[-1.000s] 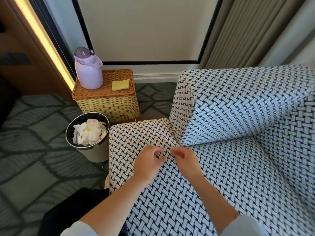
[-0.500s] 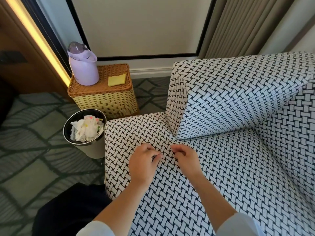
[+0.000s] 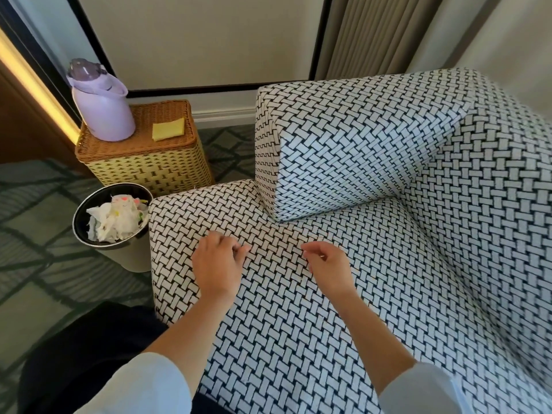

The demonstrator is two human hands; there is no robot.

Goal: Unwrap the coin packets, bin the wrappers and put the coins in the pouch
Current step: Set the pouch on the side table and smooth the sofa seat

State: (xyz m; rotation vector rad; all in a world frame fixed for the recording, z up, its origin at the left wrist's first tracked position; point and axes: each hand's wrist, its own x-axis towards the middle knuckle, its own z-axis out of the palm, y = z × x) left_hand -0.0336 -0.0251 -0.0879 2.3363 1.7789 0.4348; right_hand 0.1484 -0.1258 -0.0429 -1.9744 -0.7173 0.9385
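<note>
Frankly, each grip is unreadable: left hand and right hand curl above the sofa seat. Wrappers sit in the bin beside it; no pouch shows, and a dropped coin could vanish against that weave

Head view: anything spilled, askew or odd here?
Nothing spilled or damaged. The bin is heaped with crumpled wrappers, all inside the rim. The purple bottle stands upright on the wicker basket. Only oddity: no coin packets show by the left hand or right hand over the sofa seat.
</note>
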